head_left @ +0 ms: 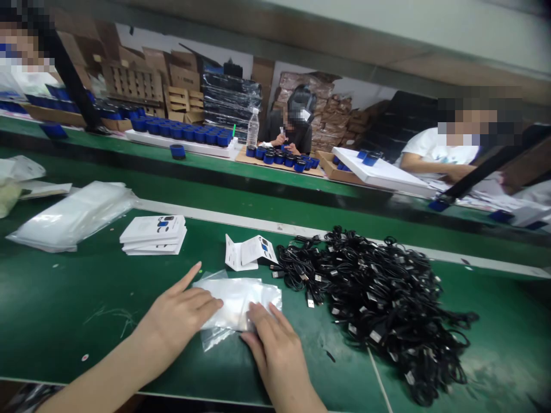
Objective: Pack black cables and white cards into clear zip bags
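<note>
A small stack of clear plastic zip bags (235, 298) lies on the green table in front of me. My left hand (183, 312) is open, with its fingertips resting on the stack's left side and one finger stretched away from the rest. At the right side, my right hand (275, 338) touches the bags with its fingers spread, the thumb by the near edge. Just behind the bags stand folded printed leaflets (252, 252). A big heap of black USB cables (379, 298) spreads to the right of my right hand.
Left of the leaflets sit a pile of white printed booklets (152, 234) and a large pack of plastic bags (77, 215). A raised green ledge (206, 163) runs behind, carrying blue-and-black round items (181, 132) and a bottle (253, 127). Several people work beyond it.
</note>
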Motion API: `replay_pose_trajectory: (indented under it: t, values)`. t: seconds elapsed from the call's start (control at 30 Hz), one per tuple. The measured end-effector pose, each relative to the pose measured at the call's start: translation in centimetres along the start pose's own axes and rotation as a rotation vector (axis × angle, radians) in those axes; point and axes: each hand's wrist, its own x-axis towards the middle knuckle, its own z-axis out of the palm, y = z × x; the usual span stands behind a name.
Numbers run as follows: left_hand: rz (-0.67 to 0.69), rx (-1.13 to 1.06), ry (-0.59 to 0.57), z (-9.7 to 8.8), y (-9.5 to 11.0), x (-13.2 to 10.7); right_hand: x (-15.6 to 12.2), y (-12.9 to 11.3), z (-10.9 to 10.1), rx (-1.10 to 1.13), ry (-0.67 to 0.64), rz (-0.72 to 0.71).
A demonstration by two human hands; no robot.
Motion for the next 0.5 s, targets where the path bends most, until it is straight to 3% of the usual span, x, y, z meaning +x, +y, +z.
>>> replay_pose_trajectory:
  t: [0.07, 0.17, 0.27, 0.37, 0.43, 0.5]
  values:
    - [-0.049, -0.049, -0.004, -0.9, -0.7, -0.4, 0.1, 0.0, -0.2, 0.026, -0.019, 0.014]
    - [-0.07, -0.061, 0.104, -2.3, -0.8, -1.0, 0.5, -0.5, -0.8, 0.091, 0.0, 0.077]
    - [-0.028, -0.032, 0.153, -2.5, 0.1, -1.7, 1.2, -1.3, -2.2, 0.327, 0.036, 0.374]
    - [0.054, -0.053, 0.139, -1.6, 1.3, -2.5, 2.0, -1.9, -3.4, 0.723, -0.097, 0.731]
    - [0.055, -0.083, 0.152, -1.1, 2.0, -2.9, 2.4, -2.0, -3.7, 0.951, -0.219, 0.861]
    - [0.004, -0.119, 0.141, -0.9, 2.5, -3.1, 2.5, -1.8, -3.6, 1.079, -0.254, 0.907]
